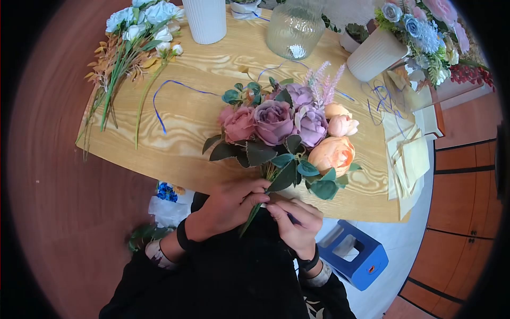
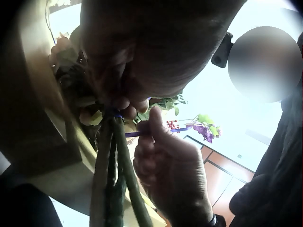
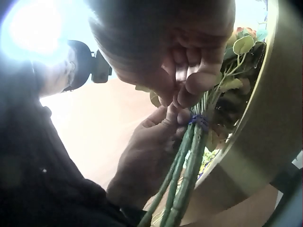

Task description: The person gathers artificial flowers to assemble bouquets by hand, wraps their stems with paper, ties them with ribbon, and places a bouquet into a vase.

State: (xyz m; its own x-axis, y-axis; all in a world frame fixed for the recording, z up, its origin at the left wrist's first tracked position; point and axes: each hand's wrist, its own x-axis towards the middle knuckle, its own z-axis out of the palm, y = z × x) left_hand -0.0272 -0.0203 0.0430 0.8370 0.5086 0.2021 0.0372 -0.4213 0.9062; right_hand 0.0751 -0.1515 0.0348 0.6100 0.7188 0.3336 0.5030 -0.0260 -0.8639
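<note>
My left hand [image 1: 226, 204] holds the gathered green stems [image 3: 182, 177] of an artificial flower bouquet just below the blooms. Purple roses [image 1: 273, 122], a pink rose [image 1: 238, 125] and peach flowers [image 1: 332, 155] fan out over the table's near edge. A thin blue ribbon [image 3: 200, 121] is wound around the stems, seen in the right wrist view. Close beside the left fingers, my right hand [image 1: 297, 223] pinches a strip of ribbon [image 2: 134, 135] between thumb and forefinger. The stem ends point down toward my lap.
Loose blue and white flowers [image 1: 143, 24] lie at the table's [image 1: 186, 127] left. White ribbed vases [image 1: 206, 21] and a glass vase [image 1: 296, 32] stand behind. Cut ribbon [image 1: 159, 103], tangled ribbon [image 1: 387, 101] and paper sheets [image 1: 408, 165] lie around. A blue stool [image 1: 366, 260] stands below right.
</note>
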